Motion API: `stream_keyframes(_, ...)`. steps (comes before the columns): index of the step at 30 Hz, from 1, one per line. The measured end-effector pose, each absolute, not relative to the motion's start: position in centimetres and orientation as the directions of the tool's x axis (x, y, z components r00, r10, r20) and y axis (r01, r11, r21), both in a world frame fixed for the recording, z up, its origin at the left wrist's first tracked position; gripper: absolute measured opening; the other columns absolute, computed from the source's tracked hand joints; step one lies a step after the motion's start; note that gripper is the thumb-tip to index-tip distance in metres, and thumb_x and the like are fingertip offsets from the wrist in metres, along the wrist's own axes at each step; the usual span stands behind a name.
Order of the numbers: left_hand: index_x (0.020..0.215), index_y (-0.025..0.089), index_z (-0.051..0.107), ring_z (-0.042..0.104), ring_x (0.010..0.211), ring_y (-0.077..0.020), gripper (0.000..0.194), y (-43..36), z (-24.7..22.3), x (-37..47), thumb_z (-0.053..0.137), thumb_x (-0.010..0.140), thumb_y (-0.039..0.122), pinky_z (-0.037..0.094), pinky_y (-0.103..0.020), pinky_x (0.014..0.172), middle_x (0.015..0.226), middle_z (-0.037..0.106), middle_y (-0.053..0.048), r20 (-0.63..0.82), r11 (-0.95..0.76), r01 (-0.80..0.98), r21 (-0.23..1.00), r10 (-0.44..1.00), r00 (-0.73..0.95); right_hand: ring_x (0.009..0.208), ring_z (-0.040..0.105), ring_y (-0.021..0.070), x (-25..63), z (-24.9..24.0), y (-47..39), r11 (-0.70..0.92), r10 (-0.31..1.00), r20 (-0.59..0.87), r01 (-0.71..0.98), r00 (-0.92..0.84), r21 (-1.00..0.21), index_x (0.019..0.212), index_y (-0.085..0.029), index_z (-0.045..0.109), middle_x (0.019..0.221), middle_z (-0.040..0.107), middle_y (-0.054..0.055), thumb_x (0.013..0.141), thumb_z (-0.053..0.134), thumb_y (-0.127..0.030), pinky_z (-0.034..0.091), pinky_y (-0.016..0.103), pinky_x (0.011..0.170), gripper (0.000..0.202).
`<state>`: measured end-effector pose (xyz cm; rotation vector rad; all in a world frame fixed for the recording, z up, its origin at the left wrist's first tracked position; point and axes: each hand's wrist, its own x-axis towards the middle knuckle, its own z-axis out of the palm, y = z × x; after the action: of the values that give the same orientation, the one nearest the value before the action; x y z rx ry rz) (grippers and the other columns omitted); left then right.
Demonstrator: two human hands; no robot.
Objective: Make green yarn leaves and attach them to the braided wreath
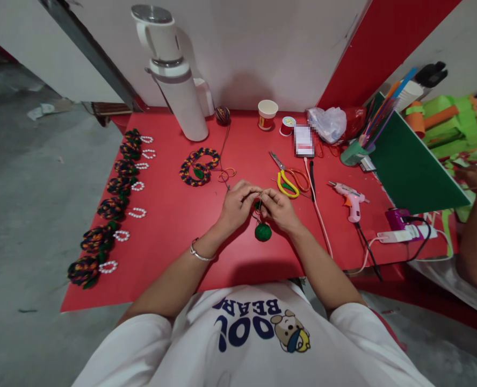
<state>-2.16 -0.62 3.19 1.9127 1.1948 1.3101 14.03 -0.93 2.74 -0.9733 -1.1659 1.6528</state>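
My left hand (239,203) is closed in a pinch, its fingertips meeting those of my right hand (279,207), which is pinched as well. Dark green yarn (257,205) shows at and just below the fingers, and a thin strand runs down from there. Under the hands, a green yarn ball (263,232) lies on the red table (222,252). Whether a fine needle or hook is between the fingers is too small to tell. Ahead and to the left rests a braided multicolour yarn loop (194,167) with a green leaf piece on it.
Yellow-handled scissors (287,184), a phone (304,141) and a pink glue gun (351,199) lie to the right. A power strip (403,234) with cables sits near the edge. Rolled yarn pieces (111,208) with bead loops (137,213) line the left. A tall flask (182,97) stands behind.
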Motion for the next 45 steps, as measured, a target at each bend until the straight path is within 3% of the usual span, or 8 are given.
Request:
stream_keyframes(9,0.095,0.021,0.071,0.064,0.082,-0.0167,0.014,-0.1,3.2,-3.3,0.058,0.099,0.016,0.051,-0.031,0.074,0.088,0.067,-0.003,0.572,-0.629,0.343,0.698,0.777,0.261,0.041,0.045,0.0078,14.1,2.7,-1.1,-0.192,0.934,-0.13,-0.16,-0.332,-0.968,0.088,-0.021,0.06,0.051,0.056,-0.008,0.083,0.075,-0.067,0.029,0.022,0.043,0.048)
stream_keyframes(17,0.092,0.021,0.06,0.059,0.081,-0.0197,0.015,-0.6,3.2,-3.2,0.048,0.1,0.019,0.047,-0.033,0.07,0.091,0.063,-0.006,0.471,-0.547,0.569,0.613,0.832,0.293,0.04,0.045,0.0081,13.9,2.8,-1.1,-0.198,0.924,-0.136,-0.144,-0.357,-0.969,0.087,-0.022,0.058,0.049,0.056,-0.008,0.085,0.073,-0.067,0.031,0.021,0.043,0.048)
stream_keyframes(23,0.09,0.022,0.055,0.057,0.083,-0.0208,0.013,-1.1,3.2,-2.5,0.045,0.099,0.02,0.046,-0.035,0.072,0.092,0.061,-0.006,0.401,-0.463,0.633,0.62,0.881,0.252,0.035,0.045,0.0069,14.0,2.1,-0.8,-0.194,0.924,-0.15,-0.092,-0.353,-0.977,0.091,-0.022,0.056,0.053,0.065,-0.006,0.089,0.069,-0.066,0.03,0.019,0.036,0.046)
stream_keyframes(29,0.089,0.023,0.054,0.055,0.078,-0.0206,0.009,-0.9,2.5,-2.5,0.048,0.095,0.02,0.043,-0.035,0.069,0.089,0.059,-0.005,0.395,-0.424,0.646,0.635,0.897,0.2,0.052,0.066,0.0101,13.8,2.1,-0.8,-0.244,0.921,-0.178,-0.155,-0.347,-0.957,0.091,-0.022,0.057,0.074,0.071,-0.003,0.083,0.077,-0.063,0.042,0.017,0.038,0.046)
stream_keyframes(34,0.088,0.023,0.054,0.055,0.08,-0.0211,0.009,-0.8,2.3,-2.5,0.049,0.093,0.019,0.042,-0.035,0.071,0.088,0.059,-0.005,0.409,-0.415,0.631,0.656,0.898,0.165,0.047,0.062,0.008,13.9,2.4,-0.9,-0.246,0.914,-0.18,-0.145,-0.362,-0.958,0.096,-0.02,0.061,0.071,0.072,-0.003,0.079,0.084,-0.055,0.047,0.017,0.04,0.046)
stream_keyframes(38,0.088,0.023,0.055,0.055,0.079,-0.021,0.009,-0.8,2.6,-2.4,0.049,0.094,0.018,0.042,-0.035,0.07,0.089,0.06,-0.005,0.388,-0.404,0.622,0.671,0.906,0.17,0.051,0.066,0.0097,14.1,2.6,-0.9,-0.267,0.922,-0.206,-0.154,-0.328,-0.951,0.093,-0.019,0.062,0.075,0.073,-0.001,0.075,0.087,-0.057,0.049,0.018,0.041,0.049)
stream_keyframes(45,0.086,0.023,0.053,0.055,0.078,-0.0199,0.01,-0.7,2.5,-2.4,0.049,0.093,0.016,0.042,-0.034,0.069,0.086,0.059,-0.004,0.394,-0.394,0.593,0.702,0.909,0.138,0.049,0.064,0.0088,14.2,3.0,-0.9,-0.265,0.919,-0.196,-0.165,-0.343,-0.95,0.09,-0.019,0.062,0.076,0.074,0.0,0.076,0.086,-0.055,0.044,0.016,0.037,0.045)
